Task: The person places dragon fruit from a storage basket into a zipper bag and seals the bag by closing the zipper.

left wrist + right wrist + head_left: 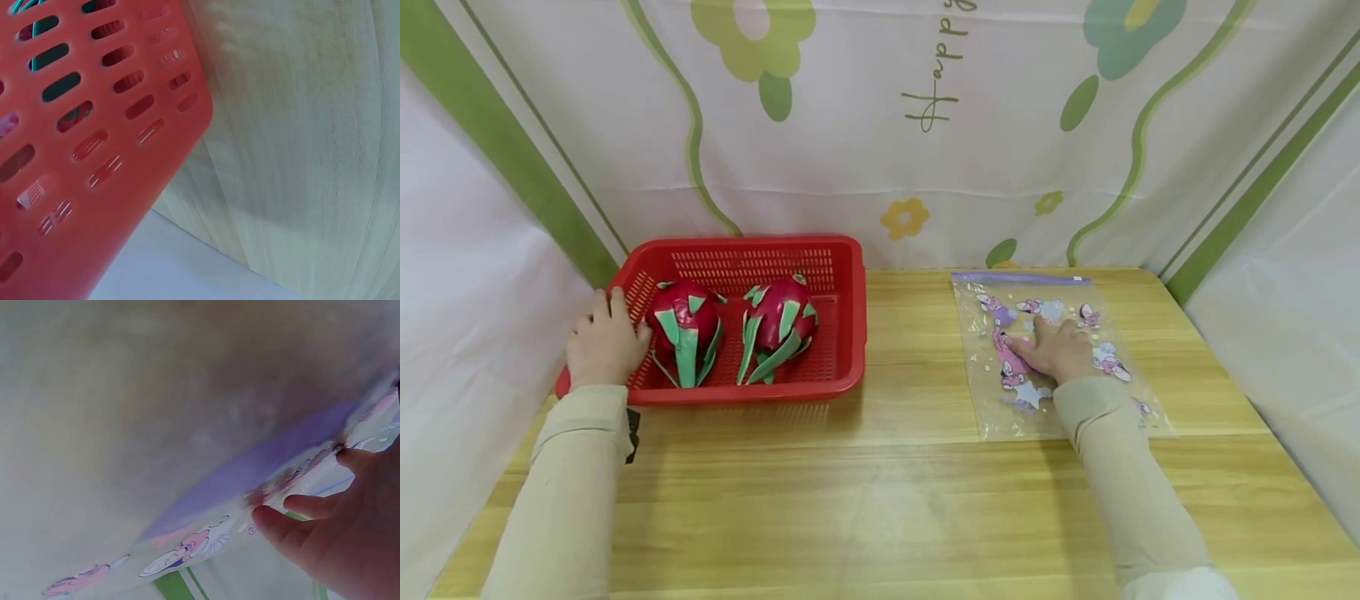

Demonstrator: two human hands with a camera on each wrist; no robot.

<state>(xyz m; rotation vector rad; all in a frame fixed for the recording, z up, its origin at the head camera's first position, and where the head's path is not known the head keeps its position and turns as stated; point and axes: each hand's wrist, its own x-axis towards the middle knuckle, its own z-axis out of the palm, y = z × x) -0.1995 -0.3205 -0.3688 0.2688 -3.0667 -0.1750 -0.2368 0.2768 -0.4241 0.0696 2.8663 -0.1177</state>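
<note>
A red slotted basket [842, 275] stands on the wooden table [880, 483] at the left, holding two dragon fruits [687, 327] [779, 321]. My left hand [604, 340] rests on the basket's left rim, fingers lying over the edge. The left wrist view shows only the basket's wall [94, 150] close up. A clear zip bag [1045, 350] printed with cartoon figures lies flat at the right. My right hand [1054, 346] lies on it, fingers spread flat and pressing down. In the right wrist view the fingertips [269, 519] touch the bag's printed film [206, 540].
Floral cloth walls enclose the table at the back and both sides. Bare wood stretches between the basket and the bag and along the front edge.
</note>
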